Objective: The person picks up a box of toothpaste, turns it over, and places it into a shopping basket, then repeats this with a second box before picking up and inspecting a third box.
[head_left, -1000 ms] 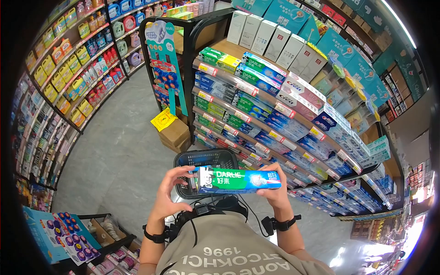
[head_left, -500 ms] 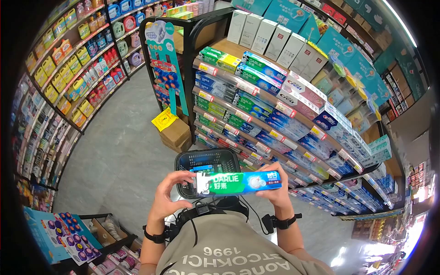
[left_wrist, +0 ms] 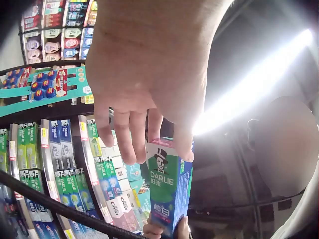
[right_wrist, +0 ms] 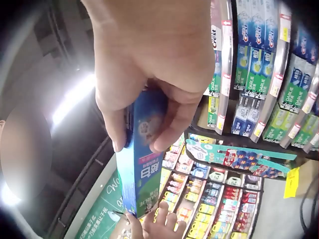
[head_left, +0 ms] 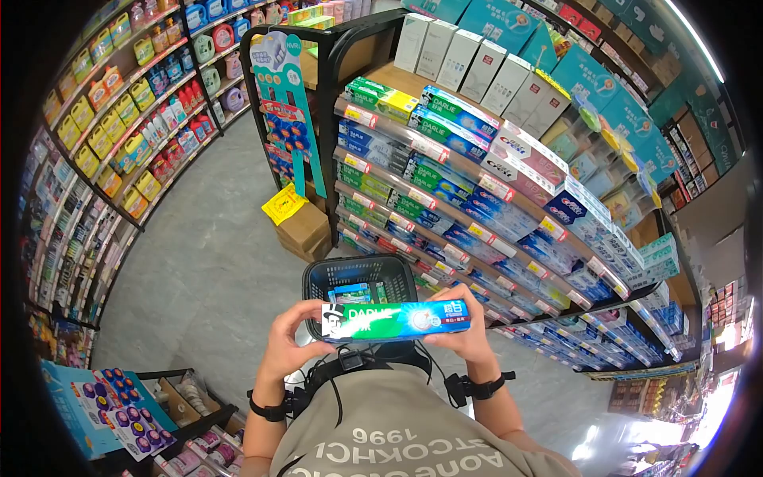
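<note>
A long green and blue DARLIE toothpaste box (head_left: 397,320) lies level in front of the torso, its printed face up in the head view. My right hand (head_left: 467,327) grips its right end, thumb on one side and fingers on the other, as the right wrist view shows. At the opposite end, my left hand (head_left: 288,340) pinches the box near its top-hat figure; its thumb (left_wrist: 186,149) lies along the blue side. Behind the box stands a black basket (head_left: 312,278) with several toothpaste boxes (head_left: 358,292) inside, partly hidden.
A shelf unit of toothpaste boxes (head_left: 445,123) rises ahead and to the right. Cardboard boxes (head_left: 304,230) with a yellow packet (head_left: 284,205) stand at its left end. Shelves of detergent bottles (head_left: 103,135) line the left, and a low display rack (head_left: 119,405) stands at lower left.
The toothpaste box has shifted left and tilted its printed face upward. My right hand moved left with it, and my left hand now closes on the left end. More of the basket's contents show.
</note>
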{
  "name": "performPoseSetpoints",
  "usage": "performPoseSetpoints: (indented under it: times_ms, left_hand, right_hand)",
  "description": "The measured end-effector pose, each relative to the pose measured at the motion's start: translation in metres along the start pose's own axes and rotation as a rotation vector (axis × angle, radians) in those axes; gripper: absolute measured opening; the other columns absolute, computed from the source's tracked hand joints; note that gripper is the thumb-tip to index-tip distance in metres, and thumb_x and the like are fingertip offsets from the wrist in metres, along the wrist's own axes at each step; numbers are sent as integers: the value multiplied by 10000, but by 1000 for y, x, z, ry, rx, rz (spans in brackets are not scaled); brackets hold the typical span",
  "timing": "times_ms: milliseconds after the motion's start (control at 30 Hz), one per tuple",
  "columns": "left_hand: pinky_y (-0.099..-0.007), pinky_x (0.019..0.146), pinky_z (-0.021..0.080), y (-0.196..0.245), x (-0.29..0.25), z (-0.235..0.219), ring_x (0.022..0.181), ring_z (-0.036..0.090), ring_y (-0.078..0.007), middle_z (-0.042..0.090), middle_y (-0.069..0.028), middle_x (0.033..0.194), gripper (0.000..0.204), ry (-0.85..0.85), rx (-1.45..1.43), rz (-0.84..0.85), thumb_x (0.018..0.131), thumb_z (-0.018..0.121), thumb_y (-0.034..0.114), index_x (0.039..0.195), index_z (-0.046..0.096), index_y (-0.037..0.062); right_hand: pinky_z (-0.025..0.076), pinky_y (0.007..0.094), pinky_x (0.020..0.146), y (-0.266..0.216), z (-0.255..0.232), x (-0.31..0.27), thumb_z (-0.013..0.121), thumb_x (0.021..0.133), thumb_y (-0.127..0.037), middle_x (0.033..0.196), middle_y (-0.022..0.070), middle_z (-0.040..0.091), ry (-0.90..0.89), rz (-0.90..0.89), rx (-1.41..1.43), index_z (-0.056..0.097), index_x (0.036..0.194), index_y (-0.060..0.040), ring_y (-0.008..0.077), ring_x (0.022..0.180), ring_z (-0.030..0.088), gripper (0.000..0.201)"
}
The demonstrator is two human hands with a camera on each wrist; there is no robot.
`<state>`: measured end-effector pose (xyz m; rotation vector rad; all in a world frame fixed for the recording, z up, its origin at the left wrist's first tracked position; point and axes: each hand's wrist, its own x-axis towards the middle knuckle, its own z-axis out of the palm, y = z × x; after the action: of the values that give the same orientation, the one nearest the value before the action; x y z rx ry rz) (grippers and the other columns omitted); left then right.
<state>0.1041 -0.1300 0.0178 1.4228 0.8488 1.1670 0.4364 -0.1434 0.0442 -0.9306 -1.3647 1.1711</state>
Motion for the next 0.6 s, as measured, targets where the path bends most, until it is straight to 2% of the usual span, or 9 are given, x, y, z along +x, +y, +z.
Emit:
performPoseSetpoints:
  times_ms: [167, 600]
  left_hand:
    - [-332, 985, 505, 2, -3, -5, 1027, 687, -169, 738, -66, 1073, 696, 14, -4, -30, 652, 940, 45, 1283, 651, -9]
    - [-316, 967, 512, 1, -3, -8, 1031, 694, -162, 742, -65, 1070, 683, 8, 4, -44, 640, 951, 36, 1255, 657, -7]
  right_hand:
    - [533, 309, 864, 2, 5, 0, 980, 676, -69, 1100, 94, 686, -8, 12, -12, 583, 1127, -52, 154, 995, 658, 602]
    - [519, 299, 877, 4, 4, -1, 980, 687, -90, 1099, 69, 668, -23, 46, -38, 576, 1141, -60, 138, 1005, 641, 609]
